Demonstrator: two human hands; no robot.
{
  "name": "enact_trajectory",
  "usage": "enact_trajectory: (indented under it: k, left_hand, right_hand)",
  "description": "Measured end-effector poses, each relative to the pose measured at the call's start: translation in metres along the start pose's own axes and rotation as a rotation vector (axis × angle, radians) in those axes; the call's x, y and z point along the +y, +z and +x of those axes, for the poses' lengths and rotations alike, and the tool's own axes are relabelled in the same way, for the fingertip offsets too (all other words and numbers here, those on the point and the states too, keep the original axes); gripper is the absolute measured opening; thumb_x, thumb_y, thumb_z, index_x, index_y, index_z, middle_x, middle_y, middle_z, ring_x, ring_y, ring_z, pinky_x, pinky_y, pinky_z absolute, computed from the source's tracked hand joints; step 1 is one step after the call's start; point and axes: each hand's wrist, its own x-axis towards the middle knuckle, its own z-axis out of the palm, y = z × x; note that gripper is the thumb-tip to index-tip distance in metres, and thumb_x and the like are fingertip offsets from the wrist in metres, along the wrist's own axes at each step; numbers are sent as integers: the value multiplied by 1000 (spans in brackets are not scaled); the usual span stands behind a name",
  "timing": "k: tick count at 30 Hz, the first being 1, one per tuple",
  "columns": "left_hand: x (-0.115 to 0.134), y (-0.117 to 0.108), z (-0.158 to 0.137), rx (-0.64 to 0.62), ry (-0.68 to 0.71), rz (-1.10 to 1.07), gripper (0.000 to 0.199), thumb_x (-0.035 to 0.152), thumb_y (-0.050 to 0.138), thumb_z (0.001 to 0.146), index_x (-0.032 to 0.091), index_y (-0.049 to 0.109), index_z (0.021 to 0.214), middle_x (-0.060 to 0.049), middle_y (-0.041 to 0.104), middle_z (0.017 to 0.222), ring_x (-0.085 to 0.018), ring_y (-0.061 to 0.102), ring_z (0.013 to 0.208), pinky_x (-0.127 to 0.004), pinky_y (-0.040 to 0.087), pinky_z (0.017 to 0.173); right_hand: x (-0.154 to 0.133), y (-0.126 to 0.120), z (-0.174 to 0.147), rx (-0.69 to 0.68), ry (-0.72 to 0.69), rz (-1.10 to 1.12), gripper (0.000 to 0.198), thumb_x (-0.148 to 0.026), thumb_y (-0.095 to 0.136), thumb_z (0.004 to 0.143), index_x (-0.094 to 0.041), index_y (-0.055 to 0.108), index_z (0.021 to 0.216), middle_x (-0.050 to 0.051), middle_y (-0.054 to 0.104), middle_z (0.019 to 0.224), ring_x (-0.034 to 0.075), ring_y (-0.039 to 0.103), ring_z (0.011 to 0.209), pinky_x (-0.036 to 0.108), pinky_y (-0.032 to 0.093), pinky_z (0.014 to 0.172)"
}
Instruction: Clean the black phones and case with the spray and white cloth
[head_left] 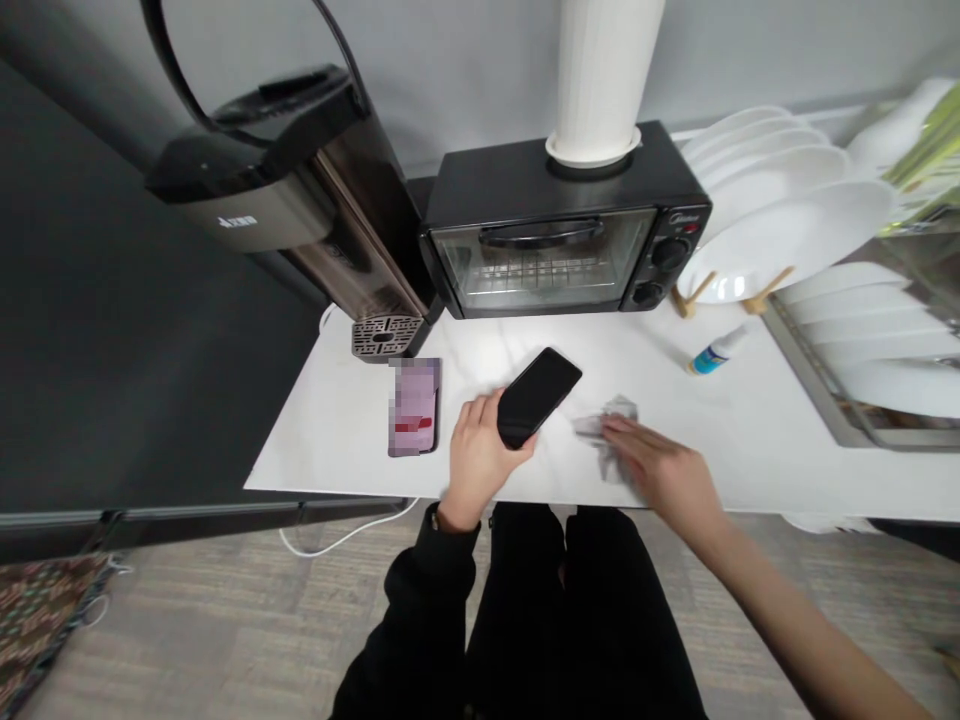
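Note:
My left hand (480, 455) is closed around the lower end of a black smartphone (540, 398), whose dark screen faces up at a slant above the white counter. To its right, my right hand (664, 465), smeared a little by motion, pinches a crumpled greyish-white cloth or tissue (616, 420) apart from the phone. A second phone-like item in pinkish purple (415, 410), partly pixelated, lies on the counter left of my left hand. Beyond my right hand, a small blue-labelled bottle with a white cap (711, 358) rests on the counter.
A black toaster oven (540, 260) stands at the back with a white ribbed pot (604, 80) on top. At left is a tall dark drinks machine (322, 210). White plates (795, 220) stand in a rack at right, beside a metal-rimmed basin (840, 425). The white counter's front edge (337, 490) is near my body.

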Motion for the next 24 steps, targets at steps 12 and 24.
enact_trajectory:
  k: [12,24]
  left_hand:
    - [43,29,-16,-135,59,-164,92,38,68,95,20,16,169,-14,66,123,-33,61,114,-49,51,104]
    - [38,35,-19,-38,60,-159,98,50,81,87,20,29,164,-13,70,133,-34,64,120,-49,51,104]
  right_hand:
    - [-41,33,34,-101,-198,-72,61,-43,50,106,-20,43,162,17,47,163,35,45,152,65,39,124]
    - [-16,17,23,1,-140,-330,71,-53,41,109,-22,20,170,17,45,165,35,45,153,69,27,125]
